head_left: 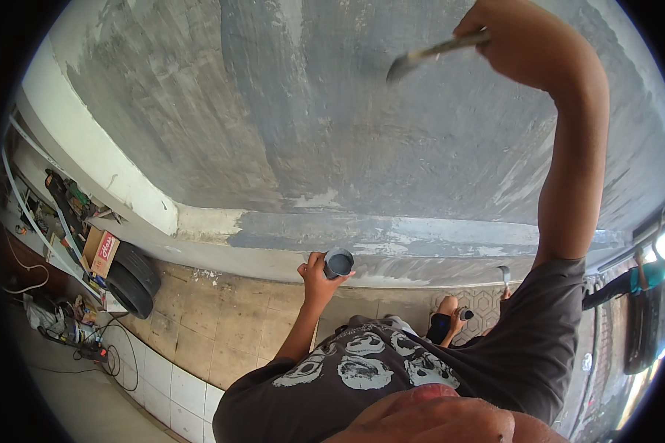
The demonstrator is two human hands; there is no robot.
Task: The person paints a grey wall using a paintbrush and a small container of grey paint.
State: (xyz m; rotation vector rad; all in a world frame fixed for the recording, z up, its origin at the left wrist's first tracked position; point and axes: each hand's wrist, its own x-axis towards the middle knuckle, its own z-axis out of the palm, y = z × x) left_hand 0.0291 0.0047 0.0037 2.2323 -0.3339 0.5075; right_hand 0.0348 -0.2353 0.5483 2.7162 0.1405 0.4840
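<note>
My right hand [513, 40] is raised high on the right, its fingers wrapped round the handle of a paintbrush [432, 52]. The brush's dark bristles point left and down, over a wall [332, 125] streaked with grey paint; whether they touch it I cannot tell. Low in front of my chest, my left hand [318, 277] grips a small dark cup [338, 263] from its left side. Grey paint shows inside the cup, which is upright with its mouth toward me. A ledge [391, 230] with patchy grey and white paint runs along the wall's foot.
Below me on the right, another person's hand holds a paintbrush [504, 274], with a dark cup [465, 314] nearby. Black tires [134, 279], a cardboard box [100, 251] and cables [129, 362] lie at left. Another person [639, 277] stands far right.
</note>
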